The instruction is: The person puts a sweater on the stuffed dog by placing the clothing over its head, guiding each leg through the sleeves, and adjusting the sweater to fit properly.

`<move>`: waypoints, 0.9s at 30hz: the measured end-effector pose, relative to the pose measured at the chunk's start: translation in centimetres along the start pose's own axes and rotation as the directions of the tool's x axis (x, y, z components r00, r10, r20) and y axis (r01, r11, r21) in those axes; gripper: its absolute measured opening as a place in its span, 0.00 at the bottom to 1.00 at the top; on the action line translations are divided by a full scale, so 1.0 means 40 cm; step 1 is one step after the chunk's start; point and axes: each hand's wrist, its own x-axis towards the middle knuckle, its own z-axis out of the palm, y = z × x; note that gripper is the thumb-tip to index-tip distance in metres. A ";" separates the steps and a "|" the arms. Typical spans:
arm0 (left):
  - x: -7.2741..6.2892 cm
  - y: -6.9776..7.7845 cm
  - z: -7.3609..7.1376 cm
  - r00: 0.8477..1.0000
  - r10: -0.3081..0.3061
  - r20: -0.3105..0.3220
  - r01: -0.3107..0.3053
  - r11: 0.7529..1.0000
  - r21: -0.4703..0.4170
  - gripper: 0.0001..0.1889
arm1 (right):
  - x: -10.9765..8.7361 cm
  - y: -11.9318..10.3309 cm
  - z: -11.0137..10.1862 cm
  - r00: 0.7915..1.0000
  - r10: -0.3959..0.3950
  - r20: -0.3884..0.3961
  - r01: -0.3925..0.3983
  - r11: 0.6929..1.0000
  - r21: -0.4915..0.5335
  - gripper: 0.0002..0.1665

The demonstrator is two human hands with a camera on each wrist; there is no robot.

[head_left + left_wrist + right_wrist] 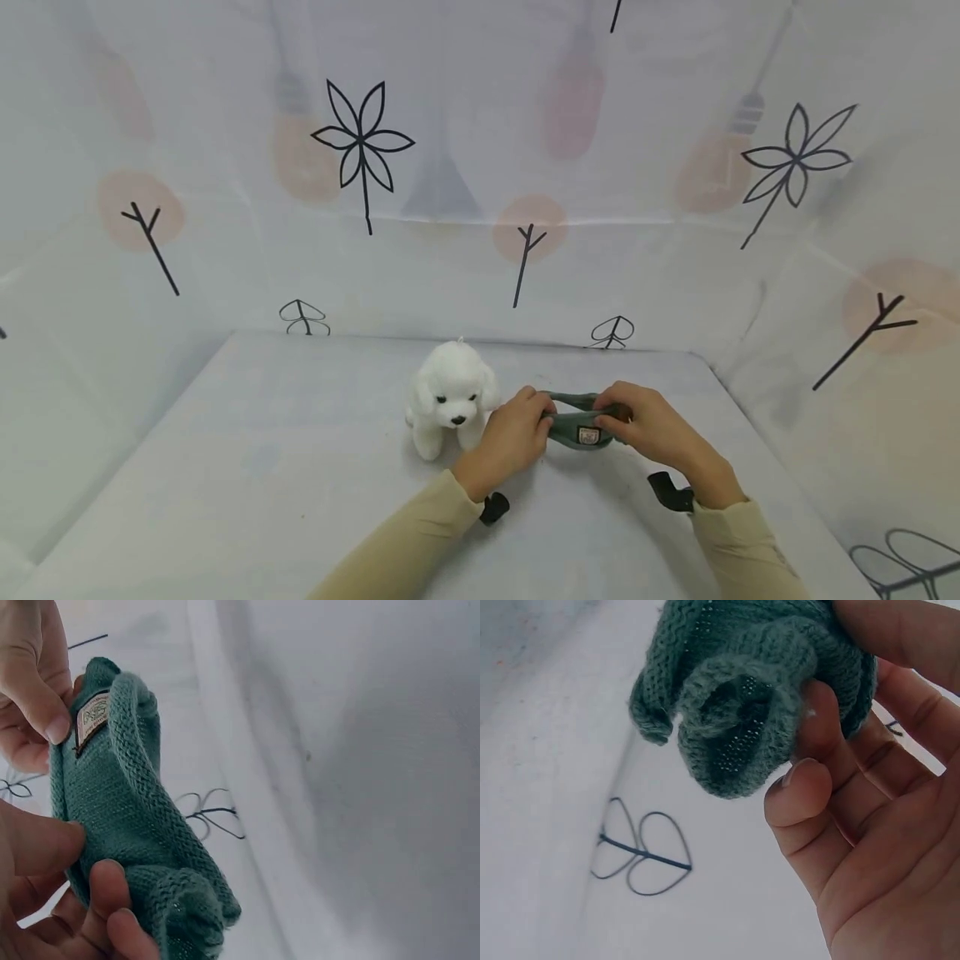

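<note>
Both hands hold a small green knitted garment [564, 430] above the white surface. My left hand [516, 432] pinches its left end, and my right hand [654, 427] grips the right end between thumb and fingers. A small pale label [93, 720] sits on the knit near the other hand's thumb in the left wrist view. In the right wrist view a round, sleeve-like opening [739, 724] with a rolled rim shows close to the fingertips. Just left of the left hand is a white plush dog [454, 390], upright and facing me; the hand overlaps its side.
The white tabletop [247, 467] reaches back to a white cloth wall [442, 275] printed with flowers and twigs. Side cloths rise at left and right. Black wrist-camera parts [670, 492] show beneath the wrists.
</note>
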 end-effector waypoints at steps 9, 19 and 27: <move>-0.026 0.043 -0.065 0.997 0.071 -0.036 -0.071 0.997 -0.011 0.04 | -0.011 -0.046 -0.031 0.991 -0.119 -0.069 0.116 0.992 -0.039 0.12; -0.048 0.084 -0.166 0.980 0.190 -0.059 -0.187 0.981 0.046 0.03 | -0.006 -0.096 -0.049 0.948 -0.268 -0.169 0.266 0.963 -0.040 0.18; -0.039 0.082 -0.255 0.938 0.311 -0.156 -0.268 0.932 0.245 0.04 | 0.050 -0.149 -0.064 0.916 -0.344 -0.208 0.341 0.939 -0.050 0.17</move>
